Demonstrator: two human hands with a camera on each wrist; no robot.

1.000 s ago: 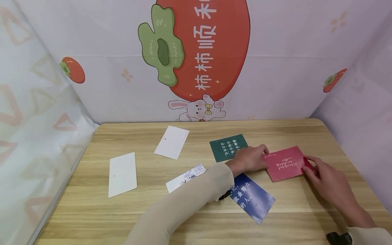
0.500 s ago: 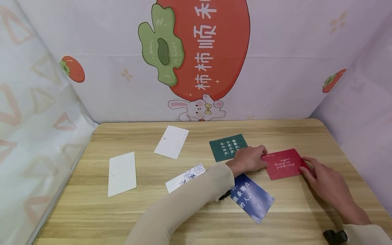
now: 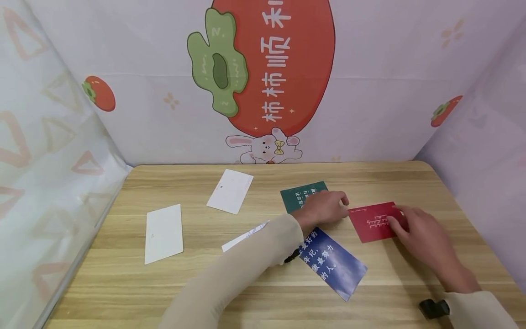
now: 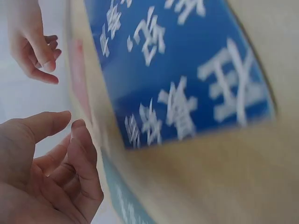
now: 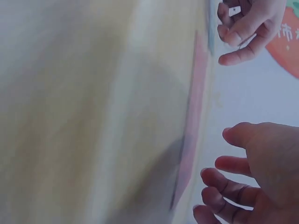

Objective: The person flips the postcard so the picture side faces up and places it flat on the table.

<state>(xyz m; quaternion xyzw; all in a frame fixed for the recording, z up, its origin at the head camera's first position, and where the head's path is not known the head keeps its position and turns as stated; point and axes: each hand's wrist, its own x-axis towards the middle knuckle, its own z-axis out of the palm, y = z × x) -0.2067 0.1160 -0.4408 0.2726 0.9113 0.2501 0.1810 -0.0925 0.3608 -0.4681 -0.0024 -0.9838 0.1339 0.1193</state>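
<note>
We see a rectangular red paper card [image 3: 370,224] flat at 2 o'clock on the wood-grain counter [image 3: 123,292], which likely bears it alone: the right hand [image 3: 425,236], grip wide, empty, hovers above its 3 o'clock end; the left hand [image 3: 326,207], narrow, empty, sits at 10 o'clock.

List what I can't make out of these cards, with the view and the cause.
Head: the lower right of the green card, behind the left hand.
Head: most of the printed white card, behind the left sleeve.
Head: the right end of the red card, behind the right hand; its script is too small to read.
Left wrist: the rest of the blue card, cut off by the top edge.
</note>
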